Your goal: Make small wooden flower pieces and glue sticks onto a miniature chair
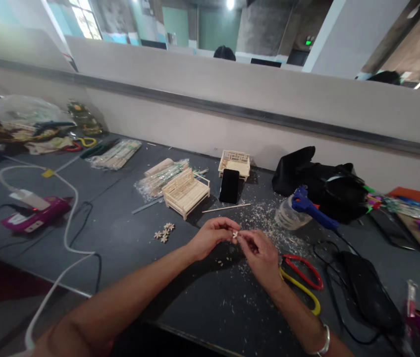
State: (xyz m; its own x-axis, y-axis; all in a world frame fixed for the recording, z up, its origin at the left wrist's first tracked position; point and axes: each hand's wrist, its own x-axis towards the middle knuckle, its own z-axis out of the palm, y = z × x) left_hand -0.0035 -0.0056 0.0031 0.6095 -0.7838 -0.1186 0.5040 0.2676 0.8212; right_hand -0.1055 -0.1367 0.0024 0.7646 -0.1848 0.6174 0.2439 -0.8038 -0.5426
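Above the dark table, my left hand [215, 234] and my right hand [260, 249] meet, fingertips pinched around a small pale wooden flower-shaped piece [235, 234]. Both hands are closed on it. Several similar flower pieces [164, 232] lie in a cluster left of my left hand. Beyond the hands stands a miniature bench [186, 192] built of thin sticks. A second small stick bench [235, 164] is farther back, with a black phone [230, 186] leaning at its front. One thin stick [226, 208] lies just past my fingers.
Red-and-yellow-handled cutters [302, 277] lie beside my right forearm. Behind them, a blue glue gun [312, 208] rests on a clear container [290, 218]. Shavings [265, 223] litter the table. Bagged sticks [115, 153], a purple power strip [37, 214] and a white cable [72, 198] are leftward.
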